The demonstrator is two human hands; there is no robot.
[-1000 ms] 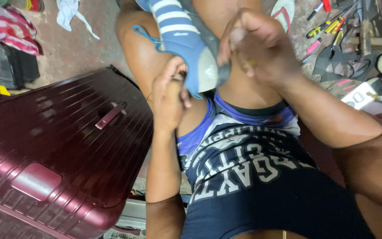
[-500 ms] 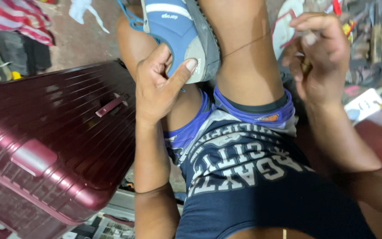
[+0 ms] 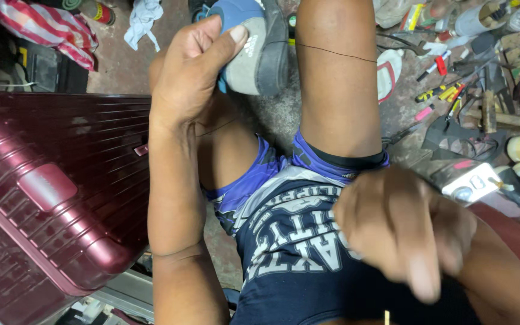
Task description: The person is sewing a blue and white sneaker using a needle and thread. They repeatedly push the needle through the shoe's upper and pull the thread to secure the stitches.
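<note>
Shoe (image 3: pixel 254 51) first: we see it near the top, a blue and grey shoe with a dark sole, turned on its side between the two bare knees. Our left hand (image 3: pixel 194 72) rests against it, with the thumb pressed flat on the grey side and the other fingers curled in, so it grips the shoe. A thin dark thread (image 3: pixel 332 51) runs from the shoe across the right leg. Our right hand (image 3: pixel 404 232) is low and close to the camera, over the dark blue shorts (image 3: pixel 296 253). It is blurry. The fingers look bunched together, maybe pinching the thread, but we cannot tell for sure. A dark red suitcase (image 3: pixel 55 192) lies on the left. Small tools (image 3: pixel 446 90) are spread on the floor to the right of the legs.
</note>
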